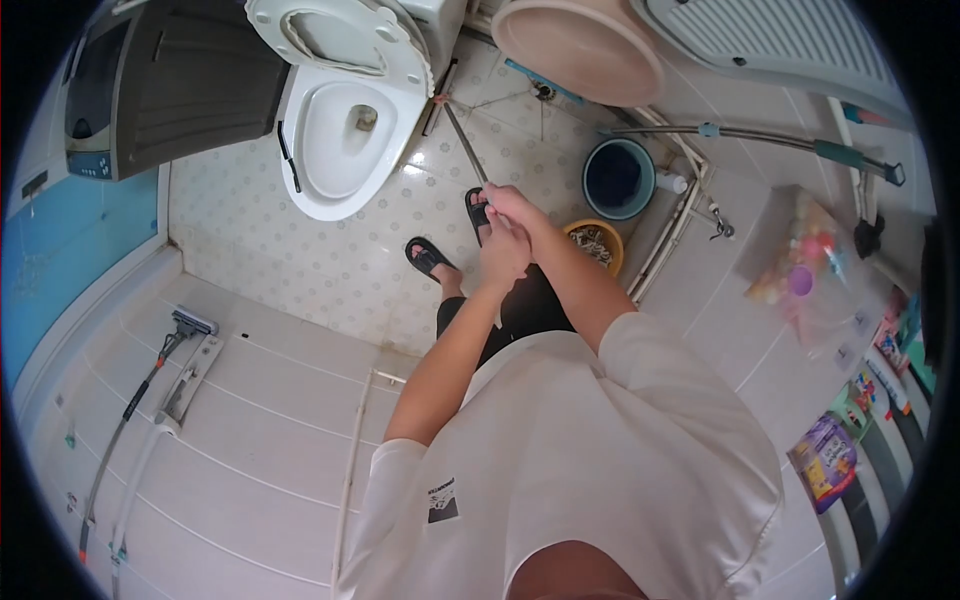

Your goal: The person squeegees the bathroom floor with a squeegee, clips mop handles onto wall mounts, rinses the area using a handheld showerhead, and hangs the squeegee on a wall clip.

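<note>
Both of my hands are wrapped round the metal pole of a floor squeegee. My right hand grips it farther forward, and my left hand is closed on it just behind, nearer my body. The pole slants forward and left to a thin, dark crossbar head, which rests on the tiled floor close to the right side of the white toilet. A reddish joint shows where pole and head meet. The toilet's lid and padded seat are raised.
Right of me stand a blue bucket with dark contents and an orange basin. A large pink basin leans at the back. Another mop and pipes line the right wall. A flat mop hangs at left, beneath a grey appliance.
</note>
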`<action>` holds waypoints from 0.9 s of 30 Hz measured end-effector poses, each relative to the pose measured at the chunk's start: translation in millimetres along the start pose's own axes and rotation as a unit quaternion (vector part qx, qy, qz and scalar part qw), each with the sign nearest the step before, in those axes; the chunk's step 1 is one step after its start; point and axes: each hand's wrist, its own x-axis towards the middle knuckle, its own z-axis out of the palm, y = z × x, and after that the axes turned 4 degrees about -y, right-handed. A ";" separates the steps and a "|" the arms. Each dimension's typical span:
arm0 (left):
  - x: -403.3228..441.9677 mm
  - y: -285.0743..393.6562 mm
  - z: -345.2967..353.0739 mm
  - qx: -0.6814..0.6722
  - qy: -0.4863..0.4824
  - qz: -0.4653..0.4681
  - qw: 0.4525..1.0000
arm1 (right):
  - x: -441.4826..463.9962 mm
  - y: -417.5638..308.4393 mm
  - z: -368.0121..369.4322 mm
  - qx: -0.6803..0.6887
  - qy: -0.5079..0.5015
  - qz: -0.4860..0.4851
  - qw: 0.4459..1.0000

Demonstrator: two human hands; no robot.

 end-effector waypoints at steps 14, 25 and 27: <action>-83.3 -67.9 17.4 0.227 -0.084 0.101 0.965 | -131.9 67.5 4.5 0.273 -0.015 0.099 0.957; -216.4 -251.9 -150.3 -0.123 -0.008 -0.237 0.964 | -163.7 170.5 240.5 0.317 -0.249 0.158 0.901; -222.7 -264.8 -152.8 -0.065 0.012 -0.220 0.973 | -152.1 188.6 259.8 0.315 -0.241 0.151 0.905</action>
